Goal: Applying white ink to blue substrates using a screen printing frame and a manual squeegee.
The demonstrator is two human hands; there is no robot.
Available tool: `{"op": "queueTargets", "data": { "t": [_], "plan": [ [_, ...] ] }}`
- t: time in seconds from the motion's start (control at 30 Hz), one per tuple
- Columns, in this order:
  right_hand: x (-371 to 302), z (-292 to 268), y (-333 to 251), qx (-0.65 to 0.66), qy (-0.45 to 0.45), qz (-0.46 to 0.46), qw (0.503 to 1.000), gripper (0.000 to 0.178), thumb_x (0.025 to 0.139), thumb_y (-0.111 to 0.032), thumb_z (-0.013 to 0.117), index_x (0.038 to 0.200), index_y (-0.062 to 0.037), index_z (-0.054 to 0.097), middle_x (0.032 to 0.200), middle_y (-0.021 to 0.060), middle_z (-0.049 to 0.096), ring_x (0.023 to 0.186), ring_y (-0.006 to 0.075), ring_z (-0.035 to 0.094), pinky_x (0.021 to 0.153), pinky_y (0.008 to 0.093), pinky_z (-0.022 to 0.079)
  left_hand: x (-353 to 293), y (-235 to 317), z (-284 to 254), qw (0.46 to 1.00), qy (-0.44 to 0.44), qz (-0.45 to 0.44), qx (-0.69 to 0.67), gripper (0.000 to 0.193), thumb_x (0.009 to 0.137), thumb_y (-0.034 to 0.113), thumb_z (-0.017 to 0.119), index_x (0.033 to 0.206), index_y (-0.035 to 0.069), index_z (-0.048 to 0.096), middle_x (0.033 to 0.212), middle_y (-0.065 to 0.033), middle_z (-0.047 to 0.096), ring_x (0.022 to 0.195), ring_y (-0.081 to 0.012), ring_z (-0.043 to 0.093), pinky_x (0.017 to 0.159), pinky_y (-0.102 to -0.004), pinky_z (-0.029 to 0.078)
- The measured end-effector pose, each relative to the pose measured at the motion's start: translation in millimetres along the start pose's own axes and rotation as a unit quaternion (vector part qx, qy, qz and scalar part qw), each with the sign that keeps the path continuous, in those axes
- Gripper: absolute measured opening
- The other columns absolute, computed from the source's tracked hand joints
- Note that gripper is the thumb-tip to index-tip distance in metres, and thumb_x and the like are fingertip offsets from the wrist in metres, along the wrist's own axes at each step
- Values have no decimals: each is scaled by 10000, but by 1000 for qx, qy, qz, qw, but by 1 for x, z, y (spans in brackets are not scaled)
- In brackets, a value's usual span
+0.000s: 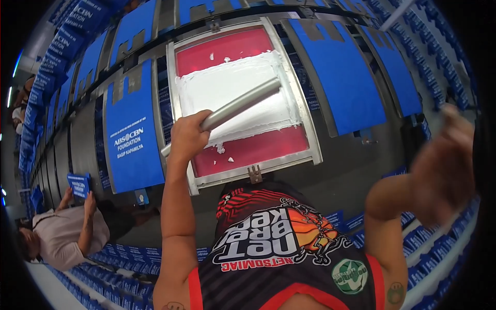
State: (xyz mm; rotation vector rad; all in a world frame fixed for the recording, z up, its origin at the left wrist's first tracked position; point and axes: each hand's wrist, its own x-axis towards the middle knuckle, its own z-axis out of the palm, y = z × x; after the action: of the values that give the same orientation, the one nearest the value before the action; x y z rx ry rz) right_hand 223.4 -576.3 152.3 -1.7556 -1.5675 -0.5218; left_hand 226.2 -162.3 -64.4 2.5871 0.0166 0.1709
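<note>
My left hand [188, 133] is wrapped round a long silver squeegee [245, 103], which slants across a screen printing frame [308, 126]. The frame has pale metal edges and red mesh [222, 50] at its far and near ends. A broad band of thick white ink [206, 88] covers the middle, with small blobs on the red. Up at the right, away from the frame, my right hand [447, 160] is smeared by motion, so its fingers cannot be made out.
Blue fabric pieces with cut-out tops lie on flat boards on both sides; a printed one [132, 134] is left of the frame. Metal clamps [254, 174] sit at the board ends. At lower left a person [72, 232] holds a blue printed piece [79, 185]. Blue pieces hang in rows around.
</note>
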Motion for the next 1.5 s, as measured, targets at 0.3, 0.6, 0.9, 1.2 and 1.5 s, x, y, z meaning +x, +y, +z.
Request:
{"op": "queueTargets", "data": {
  "t": [0.3,0.6,0.9,1.2,1.5],
  "plan": [
    [-75,181,47,70,-45,395,915,375,711,-105,770,1061,-50,648,1056,119,606,1002,274,578,879,345,461,-1,22,25,991,-120,50,19,370,642,39,587,977,163,687,773,-156,658,756,-371,630,677,-466,498],
    [-93,234,142,-157,-220,335,903,571,562,-194,863,1066,-101,613,1127,88,576,1072,283,547,887,420,466,15,15,63,977,-186,71,74,359,662,66,609,998,165,689,795,-145,676,780,-344,650,704,-452,511],
    [-141,268,137,-210,-272,355,870,52,761,-140,591,745,-91,599,645,97,616,611,304,630,567,434,519,-51,-61,45,969,-139,-5,203,224,625,126,719,827,125,623,739,-104,646,782,-303,644,978,-599,330],
    [-47,274,321,-283,-312,359,833,153,759,-171,592,863,-92,672,798,146,683,766,310,681,652,439,540,146,-116,44,974,-40,45,219,346,696,369,757,846,69,672,750,-174,663,677,-357,627,736,-425,498],
    [-109,274,216,-222,-278,422,834,80,730,-138,602,773,-94,654,739,111,672,710,315,673,634,439,536,28,-85,60,968,-125,8,217,224,655,158,696,871,107,670,795,-135,672,768,-318,649,790,-440,497]
  ]
}}
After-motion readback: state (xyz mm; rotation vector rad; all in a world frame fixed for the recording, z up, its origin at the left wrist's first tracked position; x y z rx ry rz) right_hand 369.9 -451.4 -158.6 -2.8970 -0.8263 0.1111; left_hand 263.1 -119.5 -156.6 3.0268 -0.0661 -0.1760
